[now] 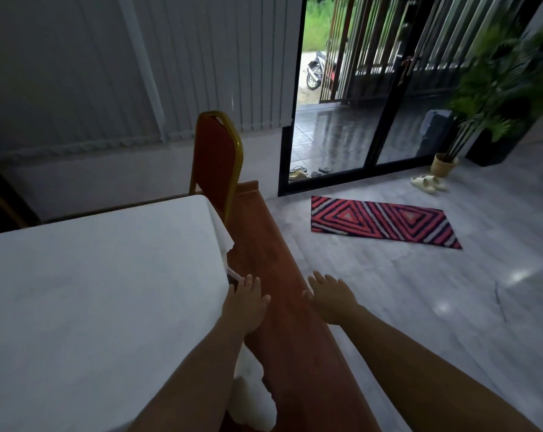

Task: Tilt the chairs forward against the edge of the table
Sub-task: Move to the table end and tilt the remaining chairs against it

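Red-upholstered chair back (215, 157) with gilt frame leans on the white-clothed table (92, 291) edge, ahead beyond both hands (fingers spread, gripping nothing), left hand (243, 304) nearer the table than right hand (332, 302).

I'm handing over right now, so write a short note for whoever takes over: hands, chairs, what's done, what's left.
Left hand: open, flat by the table edge, holding nothing.
Right hand: open, on the right edge of the near chair back, not gripping.
Near chair back slopes along the table's side, apparently already tilted.
Far chair at the table corner looks upright; it probably comes next.
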Demonstrator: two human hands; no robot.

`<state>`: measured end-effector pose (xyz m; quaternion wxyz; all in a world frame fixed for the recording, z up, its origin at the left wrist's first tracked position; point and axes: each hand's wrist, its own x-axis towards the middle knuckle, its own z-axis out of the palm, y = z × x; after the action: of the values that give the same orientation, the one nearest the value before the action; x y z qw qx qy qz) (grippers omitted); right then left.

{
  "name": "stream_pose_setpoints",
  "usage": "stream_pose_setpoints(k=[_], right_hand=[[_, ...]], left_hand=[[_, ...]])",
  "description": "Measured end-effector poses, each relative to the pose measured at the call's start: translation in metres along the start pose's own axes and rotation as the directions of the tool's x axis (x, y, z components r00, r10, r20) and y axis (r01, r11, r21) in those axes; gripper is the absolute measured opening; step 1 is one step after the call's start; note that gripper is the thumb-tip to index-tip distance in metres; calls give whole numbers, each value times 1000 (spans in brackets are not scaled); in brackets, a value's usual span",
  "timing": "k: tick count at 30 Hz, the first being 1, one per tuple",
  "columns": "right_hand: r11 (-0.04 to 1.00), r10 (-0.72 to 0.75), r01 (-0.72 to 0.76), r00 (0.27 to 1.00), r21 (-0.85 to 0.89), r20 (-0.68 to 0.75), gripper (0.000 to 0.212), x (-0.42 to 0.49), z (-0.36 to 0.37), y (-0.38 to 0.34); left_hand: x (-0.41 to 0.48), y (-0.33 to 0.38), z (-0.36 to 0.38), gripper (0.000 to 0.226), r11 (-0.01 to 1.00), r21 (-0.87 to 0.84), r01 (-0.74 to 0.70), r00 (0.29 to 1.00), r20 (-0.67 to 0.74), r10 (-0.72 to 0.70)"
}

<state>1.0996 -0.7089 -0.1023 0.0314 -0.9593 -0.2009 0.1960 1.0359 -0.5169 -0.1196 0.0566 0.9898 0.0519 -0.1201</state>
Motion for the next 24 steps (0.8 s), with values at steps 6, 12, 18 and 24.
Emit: stream_pose_setpoints(k=[6, 12, 18, 24], right_hand=[[999, -42, 42, 999, -13, 10, 56, 82, -28, 30], [992, -117, 118, 993, -47, 20, 56, 191, -81, 79], [976, -197, 200, 980, -89, 37, 55, 294, -132, 121], [968, -222, 227, 974, -108, 56, 55, 384, -166, 143]], left_hand=[[94, 0, -9, 59, 997, -42, 62, 996, 64, -60], [211, 21, -38, 58, 989, -101, 111, 993, 49, -107], [322, 45, -79, 57, 981, -139, 138, 990, 13, -138], [404, 41, -107, 57, 972, -143, 186, 982, 30, -184]])
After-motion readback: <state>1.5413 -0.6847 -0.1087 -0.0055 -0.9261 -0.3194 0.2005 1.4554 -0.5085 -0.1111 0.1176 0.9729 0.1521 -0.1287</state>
